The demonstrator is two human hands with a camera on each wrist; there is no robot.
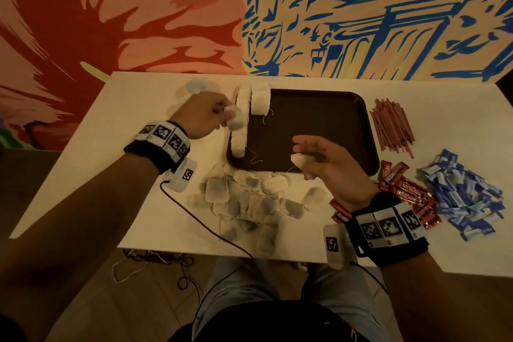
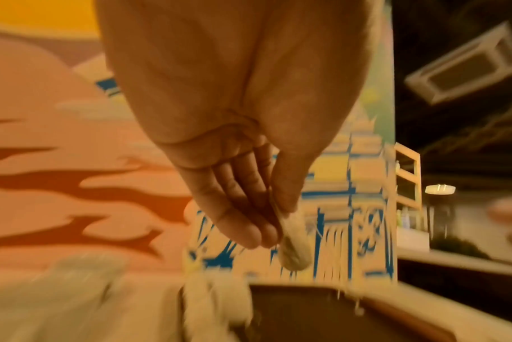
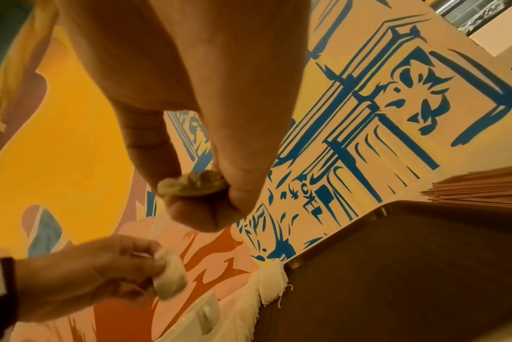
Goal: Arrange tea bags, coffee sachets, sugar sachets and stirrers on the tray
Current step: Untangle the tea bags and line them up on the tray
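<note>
Head view: left hand (image 1: 206, 114) grip pinches tea bag (image 1: 235, 121); right hand (image 1: 330, 159) grip pinches another tea bag (image 1: 301, 159).

"NESCAFÉ" (white) on red sachets (image 1: 408, 193)

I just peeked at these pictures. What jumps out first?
The bright orange-and-blue mural behind the table, probably. Then the dark tray with white tea bags lined along its left edge, and each hand, left hand and right hand, holding one more.
</note>
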